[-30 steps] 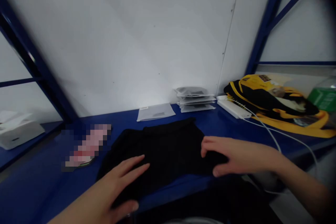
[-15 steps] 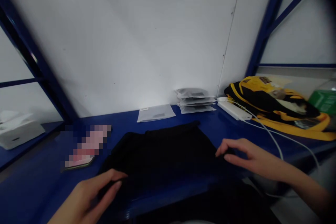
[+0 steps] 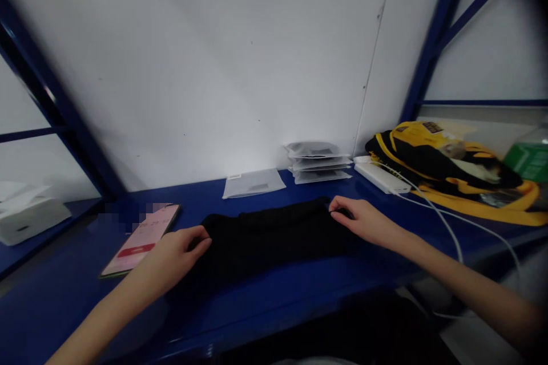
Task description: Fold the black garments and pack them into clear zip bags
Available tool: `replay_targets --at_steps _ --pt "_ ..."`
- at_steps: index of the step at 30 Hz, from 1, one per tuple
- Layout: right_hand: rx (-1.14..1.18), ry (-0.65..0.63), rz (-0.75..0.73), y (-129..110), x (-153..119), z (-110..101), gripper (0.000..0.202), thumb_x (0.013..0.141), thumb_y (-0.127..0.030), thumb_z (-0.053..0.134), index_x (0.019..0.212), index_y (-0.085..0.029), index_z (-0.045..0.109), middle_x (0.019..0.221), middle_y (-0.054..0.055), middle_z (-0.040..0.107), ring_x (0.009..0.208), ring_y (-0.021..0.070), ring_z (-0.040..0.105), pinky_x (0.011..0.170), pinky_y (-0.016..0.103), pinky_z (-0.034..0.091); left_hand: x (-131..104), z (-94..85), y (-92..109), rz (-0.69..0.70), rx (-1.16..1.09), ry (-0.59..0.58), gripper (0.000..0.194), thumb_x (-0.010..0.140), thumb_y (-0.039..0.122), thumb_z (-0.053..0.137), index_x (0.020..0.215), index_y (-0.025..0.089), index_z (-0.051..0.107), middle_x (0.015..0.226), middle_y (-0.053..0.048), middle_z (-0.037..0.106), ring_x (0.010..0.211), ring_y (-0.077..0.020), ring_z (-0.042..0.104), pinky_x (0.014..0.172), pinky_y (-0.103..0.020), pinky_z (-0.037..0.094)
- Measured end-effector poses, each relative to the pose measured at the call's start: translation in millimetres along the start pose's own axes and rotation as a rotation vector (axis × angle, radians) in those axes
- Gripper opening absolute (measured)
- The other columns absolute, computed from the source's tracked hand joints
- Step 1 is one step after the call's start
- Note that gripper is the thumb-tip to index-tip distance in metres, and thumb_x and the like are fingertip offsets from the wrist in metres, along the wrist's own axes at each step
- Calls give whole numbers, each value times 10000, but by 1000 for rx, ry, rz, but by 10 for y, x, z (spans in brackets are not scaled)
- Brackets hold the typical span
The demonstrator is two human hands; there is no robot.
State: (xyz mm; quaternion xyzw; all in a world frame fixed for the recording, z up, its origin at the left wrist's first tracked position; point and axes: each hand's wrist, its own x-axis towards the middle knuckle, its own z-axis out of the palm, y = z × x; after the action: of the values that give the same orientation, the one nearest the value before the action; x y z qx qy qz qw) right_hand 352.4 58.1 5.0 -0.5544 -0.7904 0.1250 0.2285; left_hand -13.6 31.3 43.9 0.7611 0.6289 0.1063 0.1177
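A black cloth (image 3: 269, 239) lies across the blue table (image 3: 274, 291), wider than it is deep, with a rolled or folded ridge along its far edge. My left hand (image 3: 194, 245) pinches the cloth at its left side, thumb and fingers together. On the right, my right hand (image 3: 346, 214) grips the cloth near its far right corner, fingers closed on it. Beyond the cloth, a flat frosted bag (image 3: 254, 183) rests by the wall, beside a stack of several similar bags (image 3: 320, 163).
A phone (image 3: 141, 242) with a lit pink screen lies left of the cloth. At far left sits a tissue box (image 3: 32, 219). Toward the right are a white power bank (image 3: 381, 177) with cables, a black and yellow bag (image 3: 445, 168) and a green-labelled bottle (image 3: 528, 157).
Both hands have moved away from me, toward the far edge, bringing the near part of the cloth with them. The cloth now covers less depth, and bare table shows in front of it.
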Motion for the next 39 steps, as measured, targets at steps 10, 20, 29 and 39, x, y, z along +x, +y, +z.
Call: replay_targets --at_steps 10,20,29,39 --pt "-166 -22 -182 -24 108 -4 136 826 -214 383 872 -201 511 841 56 594 787 188 542 725 307 397 70 3 -2 -34 61 52 285 727 416 372 676 214 566 645 -1 612 611 -178 551 561 -260 367" --pt "-154 -16 -198 57 183 80 116 763 -131 421 826 -195 495 842 45 558 780 168 514 705 280 398 107 137 -139 -83 181 18 216 766 366 394 750 209 542 724 -27 637 673 -202 583 597 -280 389" --pt "-182 -25 -239 -203 174 71 380 789 -100 359 1118 -206 515 1125 68 539 1027 196 485 893 343 375 90 285 282 224 366 277 440 810 176 305 1228 156 444 1286 -101 464 1157 -237 442 960 -373 345" --pt "-188 -214 -191 -268 139 388 592 886 -497 222 1366 -155 282 1427 98 241 1306 239 199 1058 431 183 125 510 394 220 340 8 501 885 361 270 1316 120 354 1403 -113 258 1283 -246 267 1003 -466 293"
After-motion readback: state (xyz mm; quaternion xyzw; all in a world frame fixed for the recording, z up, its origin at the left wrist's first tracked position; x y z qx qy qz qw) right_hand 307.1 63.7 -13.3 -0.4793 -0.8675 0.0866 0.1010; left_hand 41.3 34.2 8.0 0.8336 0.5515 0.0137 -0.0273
